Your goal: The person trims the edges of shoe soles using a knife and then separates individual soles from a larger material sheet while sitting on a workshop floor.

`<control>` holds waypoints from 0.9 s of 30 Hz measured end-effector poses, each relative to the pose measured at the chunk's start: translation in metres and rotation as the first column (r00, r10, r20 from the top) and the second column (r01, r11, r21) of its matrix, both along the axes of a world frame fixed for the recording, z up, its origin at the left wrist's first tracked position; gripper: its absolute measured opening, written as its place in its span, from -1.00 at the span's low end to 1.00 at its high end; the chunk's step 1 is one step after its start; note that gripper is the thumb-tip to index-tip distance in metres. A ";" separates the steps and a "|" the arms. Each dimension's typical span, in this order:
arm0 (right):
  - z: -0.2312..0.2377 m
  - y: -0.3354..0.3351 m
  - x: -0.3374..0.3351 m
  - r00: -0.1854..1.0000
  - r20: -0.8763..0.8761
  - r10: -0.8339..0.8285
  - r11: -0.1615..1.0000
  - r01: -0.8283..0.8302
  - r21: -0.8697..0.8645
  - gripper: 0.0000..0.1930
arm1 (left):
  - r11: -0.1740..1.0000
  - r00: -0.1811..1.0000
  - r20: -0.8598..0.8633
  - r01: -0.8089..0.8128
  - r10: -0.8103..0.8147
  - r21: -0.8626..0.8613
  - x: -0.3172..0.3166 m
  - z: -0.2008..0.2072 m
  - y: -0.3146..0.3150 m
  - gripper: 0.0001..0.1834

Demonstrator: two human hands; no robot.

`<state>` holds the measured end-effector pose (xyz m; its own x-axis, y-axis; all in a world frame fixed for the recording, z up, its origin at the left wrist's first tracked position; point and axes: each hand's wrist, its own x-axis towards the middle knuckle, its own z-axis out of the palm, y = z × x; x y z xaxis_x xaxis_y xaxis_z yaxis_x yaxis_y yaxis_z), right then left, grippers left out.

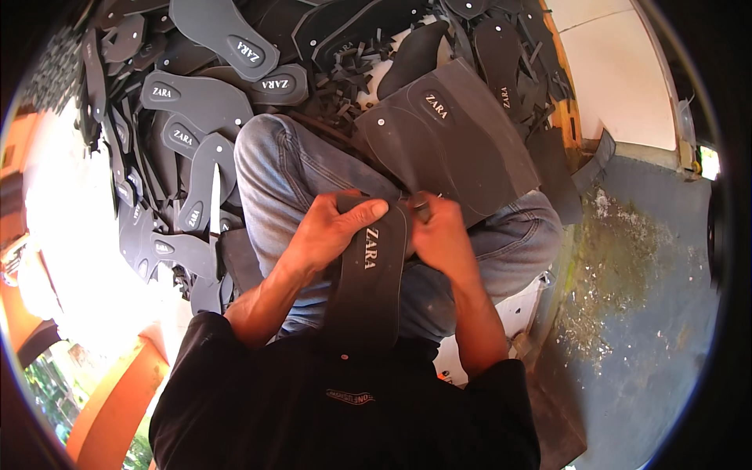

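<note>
Left hand (333, 229) pinches dark sole (364, 301); right hand (440, 236) grips blurred tool (422, 210) at sole's right edge; sheet (478, 160) overhangs lap's (301, 160) far edge.

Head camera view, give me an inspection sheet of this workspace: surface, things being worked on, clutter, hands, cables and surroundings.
Surface: lap in blue jeans, legs folded.
Things in hand: dark sole with pale lettering; small dark handle, working end unclear. A dark sheet with sole outlines lies over the right leg.
Clutter: loose soles heaped ahead and left, dark offcuts, and what looks like a knife.
Hands: left hand holds the sole, thumb on top; right hand grips the handle at its edge.
Cables: nothing seen.
Surroundings: stained grey floor right; strong glare left.
</note>
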<state>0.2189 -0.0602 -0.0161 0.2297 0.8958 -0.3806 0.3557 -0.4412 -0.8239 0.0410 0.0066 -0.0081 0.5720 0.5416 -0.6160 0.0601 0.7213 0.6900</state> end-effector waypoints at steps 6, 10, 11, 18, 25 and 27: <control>0.007 0.002 0.013 0.861 -0.458 -0.222 0.975 0.210 -0.078 -0.75 | 1.000 0.991 0.130 0.001 -0.001 0.000 0.010 -0.015 0.012 -0.56; 0.026 0.005 0.025 0.635 -0.600 -0.486 0.783 0.622 0.023 -0.77 | 0.986 0.909 0.381 -0.146 0.168 -0.087 0.012 -0.056 0.018 -0.65; 0.028 -0.002 0.024 0.613 -0.604 -0.510 0.761 0.649 0.016 -0.77 | 0.989 0.940 0.333 -0.112 0.074 0.096 0.022 -0.062 0.001 -0.65; 0.029 -0.038 -0.015 0.729 -0.438 -0.526 0.768 0.628 0.124 -0.71 | 0.932 0.884 0.298 -0.329 0.361 -0.153 0.079 -0.030 -0.049 -0.70; 0.011 -0.116 0.018 0.875 0.301 -0.379 0.919 0.393 0.014 -0.60 | 0.936 0.901 0.280 -0.278 0.333 -0.218 0.082 -0.020 -0.059 -0.72; 0.010 -0.122 0.015 0.875 0.332 -0.352 0.927 0.375 -0.005 -0.58 | 0.935 0.903 0.271 -0.279 0.333 -0.220 0.080 -0.021 -0.063 -0.73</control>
